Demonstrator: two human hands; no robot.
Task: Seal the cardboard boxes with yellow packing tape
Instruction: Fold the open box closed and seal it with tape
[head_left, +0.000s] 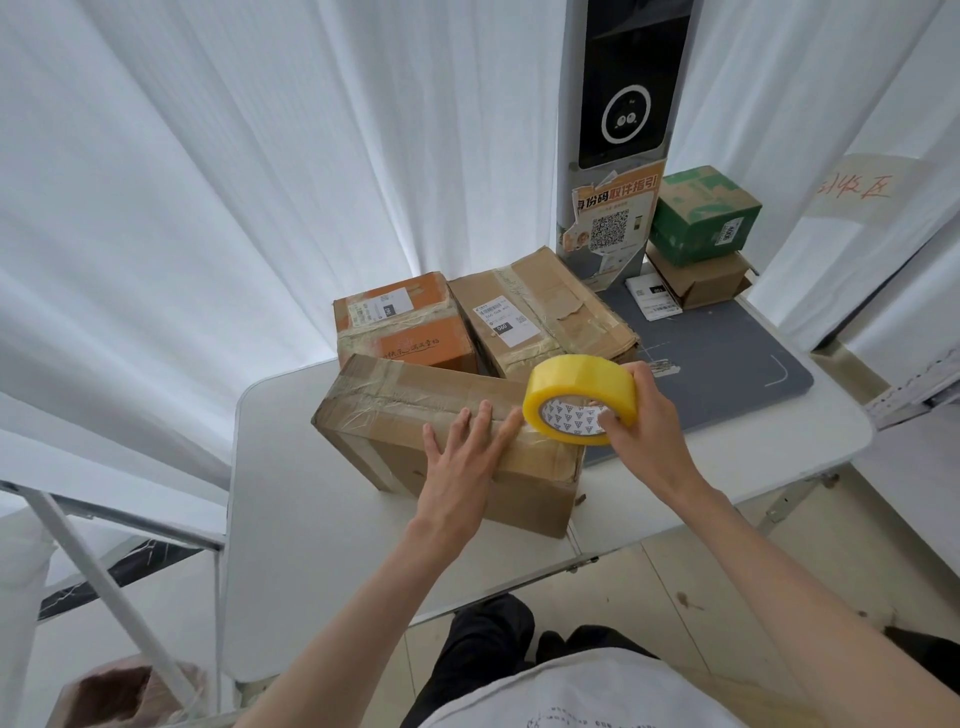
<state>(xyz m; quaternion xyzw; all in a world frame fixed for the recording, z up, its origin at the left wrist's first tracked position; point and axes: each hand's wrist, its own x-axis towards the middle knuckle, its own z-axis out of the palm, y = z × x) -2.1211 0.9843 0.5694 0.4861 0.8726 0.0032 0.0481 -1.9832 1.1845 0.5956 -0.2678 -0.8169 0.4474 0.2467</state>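
While left hand (464, 451) presses box (395, 415), right hand (641, 415) holds tape roll (576, 387)

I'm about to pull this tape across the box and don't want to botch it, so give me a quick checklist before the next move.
1. Left hand steadying the nearest cardboard box: ok, fingers lie flat on its top.
2. Grip on the yellow tape roll: ok, right hand holds it, fingers through the core.
3. Tape end stuck to the box: cannot tell, the film is too clear to see.
4. Roll lined up with the top seam: ok, it sits at the seam's right end.
5. Box fully on the white table: ok.
6. Path along the seam: not ok, the left hand's fingers rest on it.
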